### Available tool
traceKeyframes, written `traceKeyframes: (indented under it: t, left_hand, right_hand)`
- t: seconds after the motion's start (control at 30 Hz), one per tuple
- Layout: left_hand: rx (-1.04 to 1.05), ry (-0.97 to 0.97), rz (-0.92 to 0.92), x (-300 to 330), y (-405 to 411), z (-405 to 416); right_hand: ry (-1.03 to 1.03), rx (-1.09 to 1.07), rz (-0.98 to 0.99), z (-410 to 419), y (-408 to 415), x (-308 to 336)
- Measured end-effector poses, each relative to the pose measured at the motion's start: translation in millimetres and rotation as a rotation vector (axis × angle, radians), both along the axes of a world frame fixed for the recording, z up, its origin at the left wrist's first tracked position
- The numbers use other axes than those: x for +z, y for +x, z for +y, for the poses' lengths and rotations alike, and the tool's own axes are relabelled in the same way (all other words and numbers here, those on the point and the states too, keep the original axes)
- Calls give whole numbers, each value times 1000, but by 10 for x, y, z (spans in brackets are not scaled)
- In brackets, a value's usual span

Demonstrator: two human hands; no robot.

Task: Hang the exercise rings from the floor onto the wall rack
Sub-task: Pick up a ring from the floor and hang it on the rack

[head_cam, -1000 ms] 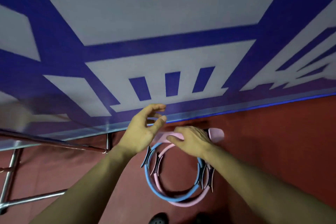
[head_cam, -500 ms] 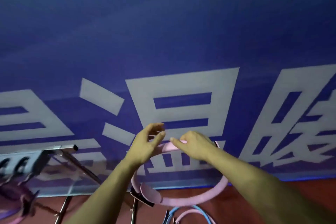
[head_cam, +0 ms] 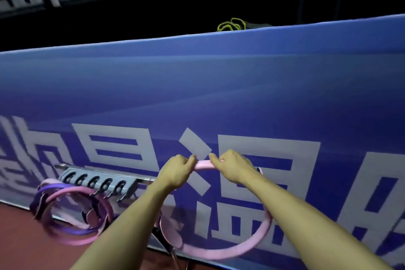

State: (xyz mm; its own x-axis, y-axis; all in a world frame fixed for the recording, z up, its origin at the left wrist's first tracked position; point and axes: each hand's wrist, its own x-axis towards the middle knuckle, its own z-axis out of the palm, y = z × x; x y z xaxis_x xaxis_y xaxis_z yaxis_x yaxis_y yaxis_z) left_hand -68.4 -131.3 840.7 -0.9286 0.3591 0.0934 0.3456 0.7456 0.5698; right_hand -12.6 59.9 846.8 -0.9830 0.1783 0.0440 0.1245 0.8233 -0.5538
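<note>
A pink exercise ring (head_cam: 230,250) hangs upright in front of the blue banner wall, held at its top by both hands. My left hand (head_cam: 177,171) grips the top of the ring from the left. My right hand (head_cam: 232,166) grips it just to the right, fingers curled over the rim. A pink pad sits on the ring's left side. The grey wall rack (head_cam: 98,182) with a row of hooks is to the left of the hands. Pink and purple rings (head_cam: 74,215) hang from it, blurred.
The blue banner wall (head_cam: 219,94) with large white characters fills the middle. Red floor (head_cam: 22,243) lies below at the left. A dark area with shelves and a yellow cord (head_cam: 231,24) lies beyond the wall's top edge.
The pink ring has been lifted off the floor and raised. My left hand went from open beside it to gripping its top. The view swung up and left, bringing the rack into sight.
</note>
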Motion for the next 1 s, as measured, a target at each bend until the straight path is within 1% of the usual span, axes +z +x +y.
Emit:
traceKeyframes:
  t: [0.13, 0.33, 0.47, 0.67, 0.83, 1.0]
  left_hand:
    - [3, -28, 3, 131, 69, -510]
    - [81, 51, 3, 198, 241, -1528]
    - [125, 94, 12, 204, 315, -2362]
    - [184, 117, 27, 45, 284, -3500]
    - [142, 86, -34, -149, 236, -4045]
    - [120, 77, -68, -380, -116, -4380]
  right_hand:
    - [56, 57, 29, -494, -13, 151]
    - [127, 160, 112, -1435, 19, 215]
    - [70, 226, 178, -2179, 28, 185]
    - [58, 328, 212, -3217, 0, 114]
    - [145, 479, 212, -3858, -94, -29]
    - [297, 626, 264, -4273, -395, -127]
